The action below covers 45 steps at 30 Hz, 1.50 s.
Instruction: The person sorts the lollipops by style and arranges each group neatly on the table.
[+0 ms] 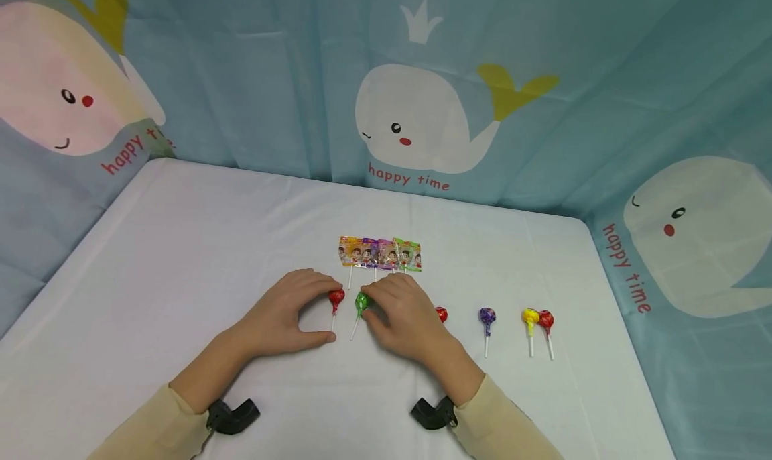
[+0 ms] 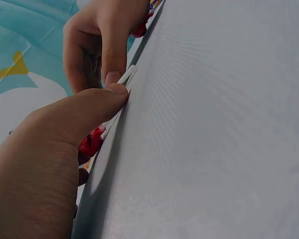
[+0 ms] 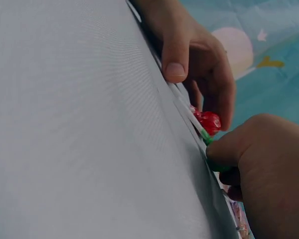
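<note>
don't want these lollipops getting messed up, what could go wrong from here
The right hand holds the green lollipop close beside the red lollipop at the left hand, so one might knock the other askew. The right hand also partly hides another red lollipop, which it could brush if it swings that way. The row of wrapped packets lies just beyond both hands, so a reach may shift it.
</note>
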Tool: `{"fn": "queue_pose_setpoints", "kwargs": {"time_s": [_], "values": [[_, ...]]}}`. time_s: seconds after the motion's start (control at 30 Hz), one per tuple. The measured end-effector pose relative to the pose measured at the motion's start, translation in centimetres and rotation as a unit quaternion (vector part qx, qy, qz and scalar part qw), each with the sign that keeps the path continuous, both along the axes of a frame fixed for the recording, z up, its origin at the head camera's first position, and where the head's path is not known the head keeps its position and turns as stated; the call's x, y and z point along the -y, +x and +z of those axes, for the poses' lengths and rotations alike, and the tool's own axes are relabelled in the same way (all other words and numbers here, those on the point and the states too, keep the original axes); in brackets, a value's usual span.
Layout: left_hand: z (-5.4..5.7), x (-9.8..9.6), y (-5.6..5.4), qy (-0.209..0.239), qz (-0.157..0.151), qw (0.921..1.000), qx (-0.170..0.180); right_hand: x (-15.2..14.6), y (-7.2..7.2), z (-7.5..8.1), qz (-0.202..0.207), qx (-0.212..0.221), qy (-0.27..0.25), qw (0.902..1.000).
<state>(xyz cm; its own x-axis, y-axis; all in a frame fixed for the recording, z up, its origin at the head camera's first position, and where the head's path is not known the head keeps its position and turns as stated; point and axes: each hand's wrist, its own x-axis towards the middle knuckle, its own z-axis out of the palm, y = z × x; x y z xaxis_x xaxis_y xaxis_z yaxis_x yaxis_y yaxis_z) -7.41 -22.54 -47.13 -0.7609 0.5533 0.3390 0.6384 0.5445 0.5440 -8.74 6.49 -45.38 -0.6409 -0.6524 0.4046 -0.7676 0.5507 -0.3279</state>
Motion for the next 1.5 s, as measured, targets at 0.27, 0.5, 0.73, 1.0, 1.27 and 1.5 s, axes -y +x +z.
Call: {"fn": "queue_pose_setpoints", "kwargs": {"time_s": [0.27, 0.5, 0.73, 1.0, 1.27, 1.5], "values": [[-0.1, -0.1, -0.1, 0.003, -0.005, 1.0, -0.006, 0.5, -0.4, 0.1, 0.014, 0.005, -0.022, 0.9996], [0.0, -0.1, -0.1, 0.001, -0.004, 1.0, -0.006, 1.0, -0.7, 0.1, 0.036, 0.006, -0.046, 0.9983], [0.0, 0.0, -0.1, 0.003, -0.006, 0.9999, -0.009, 1.3, -0.9, -0.2, 0.047, 0.013, -0.047, 0.9977], [0.3, 0.0, 0.1, -0.006, -0.001, 0.9999, 0.01, 1.1, -1.0, -0.5, 0.045, 0.024, -0.042, 0.9978], [0.4, 0.1, 0.1, -0.005, 0.0, 1.0, 0.001, 0.8, -0.7, 0.2, 0.036, 0.035, -0.037, 0.9981], [0.3, 0.0, 0.1, -0.006, 0.001, 1.0, 0.006, -0.7, -0.1, 1.5, 0.025, 0.032, -0.029, 0.9988]]}}
